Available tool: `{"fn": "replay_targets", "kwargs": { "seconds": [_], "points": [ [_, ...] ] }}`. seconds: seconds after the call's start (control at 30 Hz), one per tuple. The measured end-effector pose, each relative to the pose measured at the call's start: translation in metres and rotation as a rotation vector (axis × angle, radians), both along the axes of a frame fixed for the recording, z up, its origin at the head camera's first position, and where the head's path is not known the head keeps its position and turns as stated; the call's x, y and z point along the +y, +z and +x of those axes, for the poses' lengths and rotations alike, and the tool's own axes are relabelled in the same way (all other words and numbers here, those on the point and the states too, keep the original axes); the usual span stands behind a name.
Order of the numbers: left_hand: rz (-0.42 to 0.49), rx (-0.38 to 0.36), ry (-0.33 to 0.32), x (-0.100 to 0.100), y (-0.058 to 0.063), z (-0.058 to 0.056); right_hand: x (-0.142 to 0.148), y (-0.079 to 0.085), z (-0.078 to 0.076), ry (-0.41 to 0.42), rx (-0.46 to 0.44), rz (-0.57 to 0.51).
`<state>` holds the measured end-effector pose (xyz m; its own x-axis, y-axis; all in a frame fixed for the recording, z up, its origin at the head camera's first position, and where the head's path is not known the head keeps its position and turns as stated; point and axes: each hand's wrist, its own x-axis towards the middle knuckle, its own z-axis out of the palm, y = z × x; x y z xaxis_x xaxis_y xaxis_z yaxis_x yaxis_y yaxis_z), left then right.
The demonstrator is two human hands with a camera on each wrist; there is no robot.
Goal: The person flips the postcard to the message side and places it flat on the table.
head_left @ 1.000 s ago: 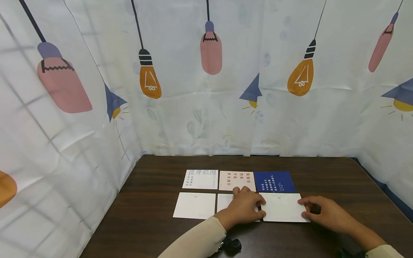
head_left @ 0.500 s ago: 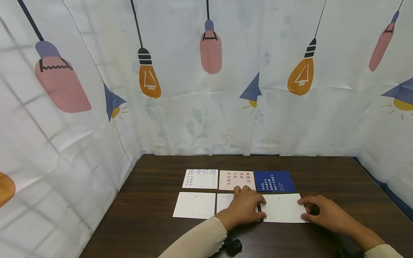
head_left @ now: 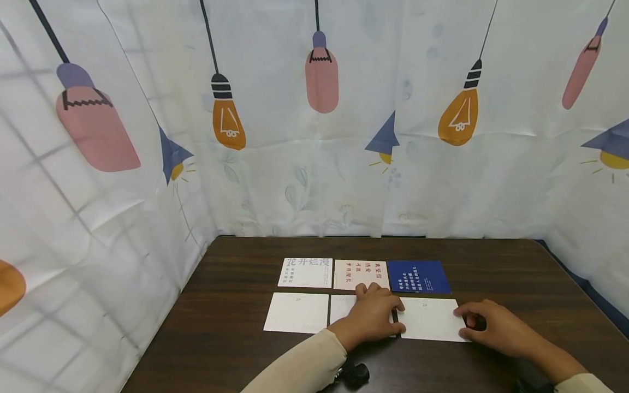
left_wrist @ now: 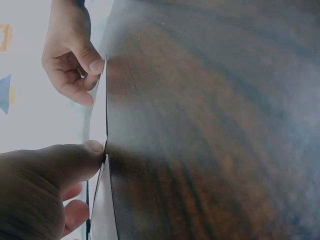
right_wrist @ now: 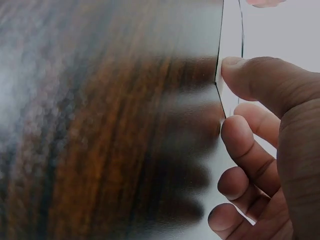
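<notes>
A white card with a small mark near its top lies at the right end of the front row, below a blue card. My left hand holds its left edge between thumb and finger, thumb at the near corner. On the opposite edge, my right hand pinches the card; in the right wrist view the thumb lies on its corner. The left hand and wrist partly cover a second white card. A third white card is at the row's left end.
Behind the front row lie a white card with grey lettering and one with red lettering. All rest on a dark wooden table. A lamp-patterned curtain encloses it. Something black shows by the left sleeve.
The right-hand white card has shifted slightly toward me, widening the gap to the blue card. Both hands have stayed nearly in place at its edges.
</notes>
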<state>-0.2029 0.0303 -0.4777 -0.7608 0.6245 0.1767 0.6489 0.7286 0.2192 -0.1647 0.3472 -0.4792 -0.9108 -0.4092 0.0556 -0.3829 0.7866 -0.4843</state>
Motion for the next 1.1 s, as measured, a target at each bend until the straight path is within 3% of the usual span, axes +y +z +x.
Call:
{"fn": "replay_targets", "kwargs": {
  "seconds": [0.37,0.73,1.1],
  "points": [
    [0.034,-0.07,0.004,-0.005,0.004,-0.002,-0.003,0.005,-0.001,-0.005,0.073,-0.014],
    [0.085,-0.089,0.021,-0.028,0.006,-0.012,-0.023,0.014,-0.012,-0.091,-0.016,0.028],
    [0.12,-0.094,0.063,-0.057,0.006,-0.016,-0.042,0.017,-0.026,-0.025,0.049,-0.003]
  ]
}}
